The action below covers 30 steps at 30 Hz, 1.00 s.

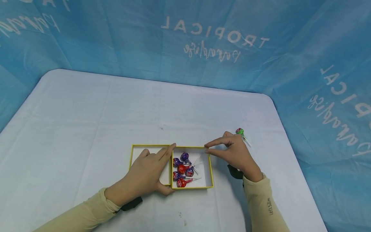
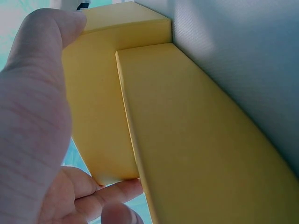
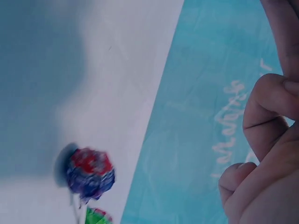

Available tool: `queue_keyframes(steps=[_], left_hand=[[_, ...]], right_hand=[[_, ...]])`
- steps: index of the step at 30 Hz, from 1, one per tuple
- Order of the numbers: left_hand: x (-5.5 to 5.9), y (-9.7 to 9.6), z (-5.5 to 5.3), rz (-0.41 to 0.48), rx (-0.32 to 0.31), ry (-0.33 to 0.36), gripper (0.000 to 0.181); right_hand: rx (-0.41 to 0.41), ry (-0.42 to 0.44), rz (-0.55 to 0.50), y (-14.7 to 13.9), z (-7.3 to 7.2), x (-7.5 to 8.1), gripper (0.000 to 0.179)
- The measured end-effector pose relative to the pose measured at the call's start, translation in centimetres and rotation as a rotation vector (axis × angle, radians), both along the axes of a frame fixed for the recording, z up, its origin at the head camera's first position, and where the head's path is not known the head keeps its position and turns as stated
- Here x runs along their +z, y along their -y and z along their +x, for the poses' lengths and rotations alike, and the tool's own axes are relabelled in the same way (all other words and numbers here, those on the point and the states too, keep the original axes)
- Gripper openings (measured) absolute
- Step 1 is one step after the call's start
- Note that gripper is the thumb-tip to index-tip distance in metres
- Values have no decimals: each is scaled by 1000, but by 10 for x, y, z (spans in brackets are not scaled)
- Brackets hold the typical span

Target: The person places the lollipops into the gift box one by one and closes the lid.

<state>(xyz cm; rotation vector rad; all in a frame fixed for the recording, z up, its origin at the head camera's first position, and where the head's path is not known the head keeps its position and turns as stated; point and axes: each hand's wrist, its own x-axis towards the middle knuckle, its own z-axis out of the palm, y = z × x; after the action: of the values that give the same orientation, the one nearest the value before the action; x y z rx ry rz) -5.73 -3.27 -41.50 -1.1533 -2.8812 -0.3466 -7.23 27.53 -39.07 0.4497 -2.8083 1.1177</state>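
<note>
A yellow-edged box (image 1: 212,170) with a white inside holds several lollipops (image 1: 182,169) in red and purple wrappers, heads to the left. My left hand (image 1: 150,167) spans the box's left side, thumb at the near wall and fingertips at the far wall. Under that hand a second yellow-edged tray (image 1: 150,146), perhaps the lid, lies against the box. The left wrist view shows the thumb pressed on the box's yellow outer wall (image 2: 98,93), the tray's yellow side (image 2: 187,130) beside it. My right hand (image 1: 236,151) pinches the box's far right corner between thumb and index finger.
Beyond my right hand lies a green-wrapped lollipop (image 1: 240,131) on the white tablecloth (image 1: 72,129). The right wrist view shows a red and purple lollipop (image 3: 91,172) beside it. Blue printed curtains (image 1: 130,42) hang behind and beside the table.
</note>
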Motion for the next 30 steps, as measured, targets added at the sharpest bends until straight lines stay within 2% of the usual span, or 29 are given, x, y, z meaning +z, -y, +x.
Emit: queue_keyframes(steps=[7, 15, 23, 30], left_hand=[[-1, 0, 0, 12, -5, -24, 134], [-1, 1, 0, 19, -7, -26, 134], [0, 1, 0, 20, -5, -19, 135], [-1, 1, 0, 18, -7, -16, 134]], right_hand=[[-42, 33, -4, -18, -4, -6, 19], [-135, 50, -38, -50, -8, -6, 18], [-270, 92, 12, -80, -8, -7, 23], [-293, 163, 8, -92, -10, -14, 29]])
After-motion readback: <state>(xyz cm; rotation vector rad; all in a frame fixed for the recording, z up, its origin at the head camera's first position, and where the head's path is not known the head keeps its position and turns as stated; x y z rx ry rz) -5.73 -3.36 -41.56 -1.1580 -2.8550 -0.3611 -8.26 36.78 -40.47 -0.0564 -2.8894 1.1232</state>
